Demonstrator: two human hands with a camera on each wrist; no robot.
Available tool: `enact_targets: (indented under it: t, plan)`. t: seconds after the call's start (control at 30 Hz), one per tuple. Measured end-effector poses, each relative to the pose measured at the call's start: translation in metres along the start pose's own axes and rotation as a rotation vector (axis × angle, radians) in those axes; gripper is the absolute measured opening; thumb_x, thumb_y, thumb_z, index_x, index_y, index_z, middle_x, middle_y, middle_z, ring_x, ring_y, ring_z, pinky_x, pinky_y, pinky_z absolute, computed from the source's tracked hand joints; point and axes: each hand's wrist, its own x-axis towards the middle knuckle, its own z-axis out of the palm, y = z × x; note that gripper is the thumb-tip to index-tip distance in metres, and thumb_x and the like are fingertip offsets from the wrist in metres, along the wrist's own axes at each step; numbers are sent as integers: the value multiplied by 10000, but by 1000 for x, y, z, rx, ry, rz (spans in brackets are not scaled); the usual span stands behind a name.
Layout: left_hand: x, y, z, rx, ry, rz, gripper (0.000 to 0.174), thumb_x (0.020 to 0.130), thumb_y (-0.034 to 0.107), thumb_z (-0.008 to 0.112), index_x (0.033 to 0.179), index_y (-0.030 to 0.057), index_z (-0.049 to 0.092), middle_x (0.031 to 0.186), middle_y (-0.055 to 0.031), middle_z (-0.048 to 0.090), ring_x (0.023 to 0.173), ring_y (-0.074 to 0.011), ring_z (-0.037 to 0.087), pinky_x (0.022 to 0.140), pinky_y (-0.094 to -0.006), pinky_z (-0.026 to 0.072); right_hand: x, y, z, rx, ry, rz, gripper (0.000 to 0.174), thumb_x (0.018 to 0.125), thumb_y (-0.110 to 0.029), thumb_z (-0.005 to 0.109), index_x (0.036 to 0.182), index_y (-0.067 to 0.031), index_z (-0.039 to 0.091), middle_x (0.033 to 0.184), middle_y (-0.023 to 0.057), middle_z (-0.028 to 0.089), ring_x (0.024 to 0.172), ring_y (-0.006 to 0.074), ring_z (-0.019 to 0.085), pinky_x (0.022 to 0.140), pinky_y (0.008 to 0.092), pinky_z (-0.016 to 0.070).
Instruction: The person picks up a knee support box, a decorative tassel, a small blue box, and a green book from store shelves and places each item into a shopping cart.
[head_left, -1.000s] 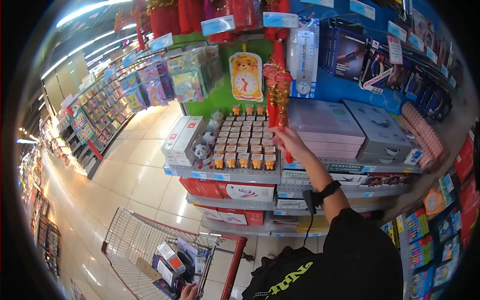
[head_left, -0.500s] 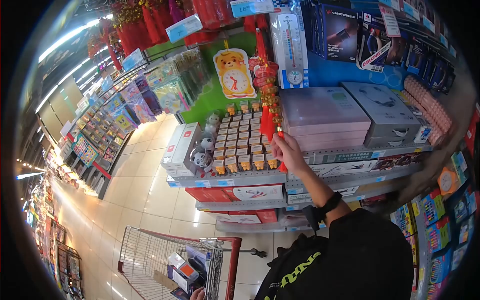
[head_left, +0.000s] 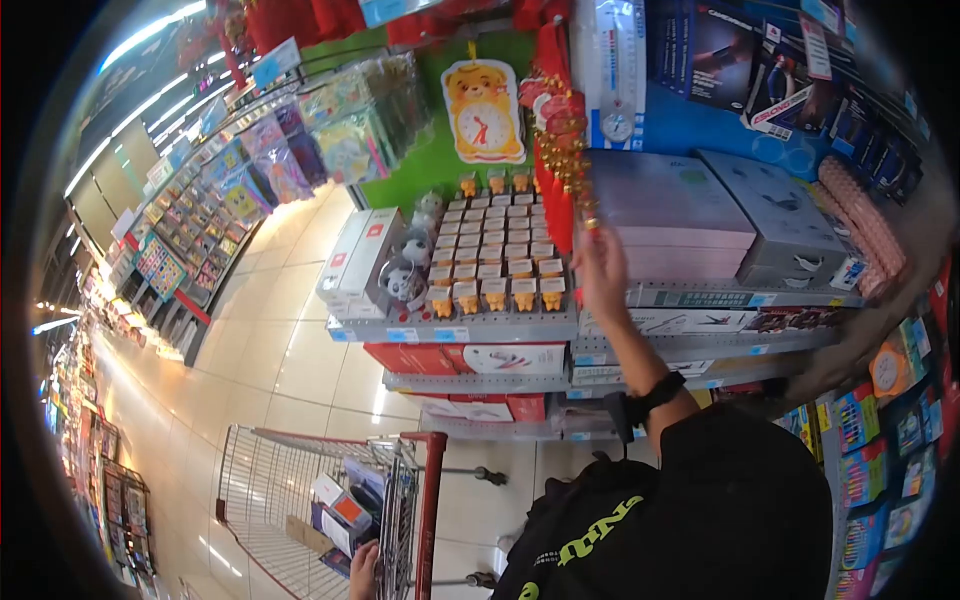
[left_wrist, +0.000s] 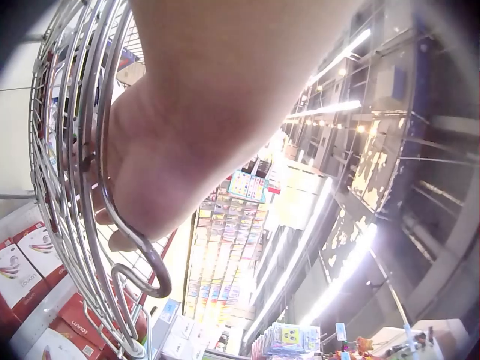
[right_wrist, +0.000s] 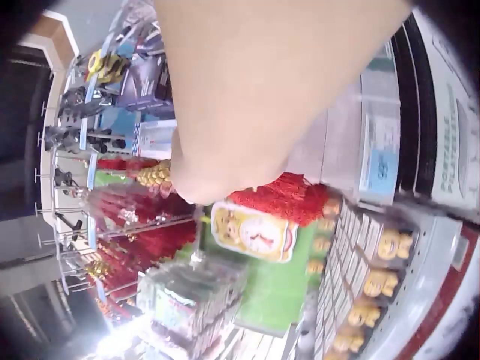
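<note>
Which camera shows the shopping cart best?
The head view: it shows most of the cart, its red bar and the boxes inside, with the left hand on its rim. The left wrist view shows only a few wires at the fingers. The right wrist view shows none of it.

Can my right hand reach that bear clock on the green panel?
Probably yes: the right hand is raised at the red ornament, and the bear clock hangs beyond it, up-left; only those loose tassels lie between. The left hand grips the cart.

Shop aisle as you face it: glossy tiled floor, stocked shelves ahead, ceiling strip lights at your left.
</note>
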Motion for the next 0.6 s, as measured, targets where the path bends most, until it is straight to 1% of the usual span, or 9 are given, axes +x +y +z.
enact_targets:
  t: [0.07, 0.1, 0.2, 0.27, 0.33, 0.37, 0.47, 0.53, 0.6]
  plan:
    - [23, -15, -6, -112, -69, 69, 308, 885, 245, 516, 1087, 20, 573, 740, 19, 540, 598, -59, 452, 537, -201, 352, 7, -1, -19, -103, 24, -45, 236, 940, -221, 460, 1067, -28, 507, 630, -20, 469, 545, 23, 393, 459, 181, 294]
    - [16, 0, -8, -114, -110, -6, 281, 896, 226, 513, 1100, 40, 560, 856, 20, 570, 720, -47, 488, 615, -181, 370, 11, 3, -26, -114, -6, -86, 238, 942, -216, 454, 1073, -25, 508, 636, -22, 471, 548, 22, 388, 461, 184, 293]
    - [17, 9, -9, -136, -92, 6, 275, 896, 225, 513, 1098, 45, 560, 826, 33, 555, 680, -40, 469, 578, -172, 341, 0, -17, -26, -217, -70, -120, 243, 945, -208, 447, 1084, -19, 509, 648, -23, 478, 560, 22, 383, 477, 184, 298]
    - [25, 3, -16, -175, -113, -11, 299, 898, 258, 507, 1115, 58, 555, 853, 29, 553, 708, -48, 476, 597, -191, 355, -8, -27, -19, -306, -101, -115, 247, 945, -205, 447, 1088, -14, 510, 655, -21, 484, 568, 24, 382, 491, 182, 302]
    - [35, -5, -23, -145, -115, -5, 330, 900, 298, 495, 1131, 70, 550, 889, 20, 551, 745, -67, 483, 626, -226, 380, -10, -27, -11, -28, 25, -50, 248, 947, -198, 439, 1085, -5, 511, 650, -14, 484, 563, 30, 380, 503, 180, 309]
    - [38, -5, -26, -129, -132, 11, 354, 902, 322, 485, 1145, 72, 544, 917, 14, 546, 780, -84, 487, 652, -251, 393, -13, -30, -7, -29, 23, -51, 248, 947, -198, 439, 1085, -5, 511, 650, -14, 484, 563, 30, 380, 503, 180, 309]
    - [42, -4, -31, -124, -92, 11, 355, 902, 311, 486, 1136, 51, 546, 903, 1, 554, 763, -93, 492, 655, -247, 398, -21, -41, 9, -127, -44, -3, 252, 945, -221, 442, 1061, -6, 507, 628, -6, 478, 531, 40, 408, 488, 182, 323]
    - [52, -9, -37, -115, -84, 28, 352, 902, 305, 485, 1127, 41, 549, 897, -6, 558, 749, -96, 492, 658, -246, 401, -26, -44, 16, 0, 86, 7, 260, 946, -224, 438, 1102, -19, 475, 619, -5, 470, 521, 35, 396, 470, 184, 315]
    - [54, -10, -41, -108, -75, 40, 351, 903, 298, 483, 1117, 30, 552, 891, -12, 563, 734, -99, 492, 660, -246, 403, -27, -46, 16, -63, 20, -49, 268, 946, -228, 438, 1119, -24, 456, 616, -3, 468, 512, 38, 395, 461, 185, 313]
